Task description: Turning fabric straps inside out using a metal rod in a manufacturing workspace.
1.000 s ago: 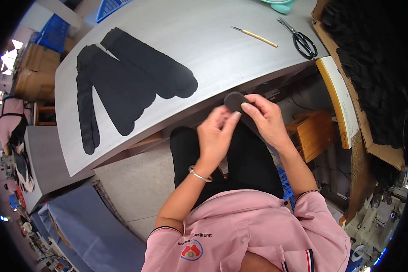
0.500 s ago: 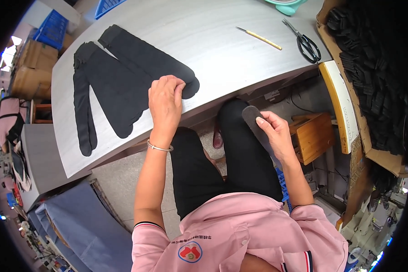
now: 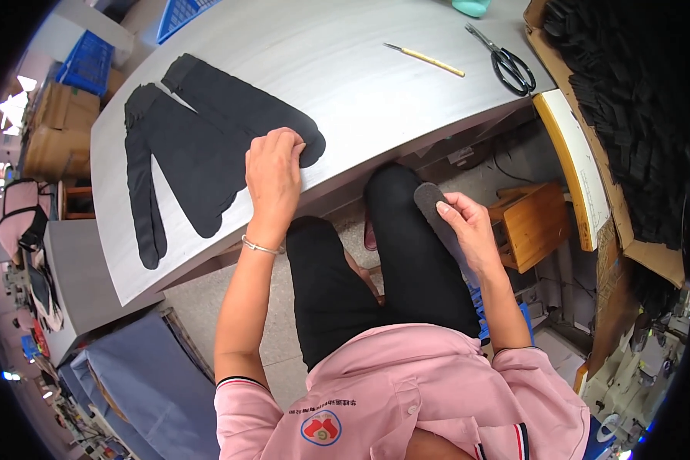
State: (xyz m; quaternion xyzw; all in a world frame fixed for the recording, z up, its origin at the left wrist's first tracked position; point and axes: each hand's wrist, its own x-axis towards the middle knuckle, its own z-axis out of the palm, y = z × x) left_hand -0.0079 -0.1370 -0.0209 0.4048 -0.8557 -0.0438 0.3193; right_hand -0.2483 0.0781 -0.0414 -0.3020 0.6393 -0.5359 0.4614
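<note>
Black fabric pieces with long lobes and ribbed cuffs [image 3: 199,146] lie spread flat on the left part of the table. My left hand [image 3: 274,172] rests over their near right part, by a rounded end. Its fingers are closed in a pinch at the cloth, and the hand hides part of the fabric. Over my right thigh, my right hand [image 3: 468,224] grips a dark grey flat strip with a rounded end [image 3: 435,205] between thumb and fingers. The strip's lower part runs down along the thigh, partly behind the hand.
A yellow-handled pointed tool [image 3: 429,61] and black-handled scissors [image 3: 506,67] lie on the grey table [image 3: 345,84]. At the right stands a cardboard box [image 3: 652,264] full of black pieces. A wooden stool-like box [image 3: 533,230] is below the table edge. Blue cloth [image 3: 142,376] hangs at lower left.
The view has shifted slightly, so the table's things sit a little further left. Both hands keep nearly the same pose, the left pinching at the fabric and the right holding the strip.
</note>
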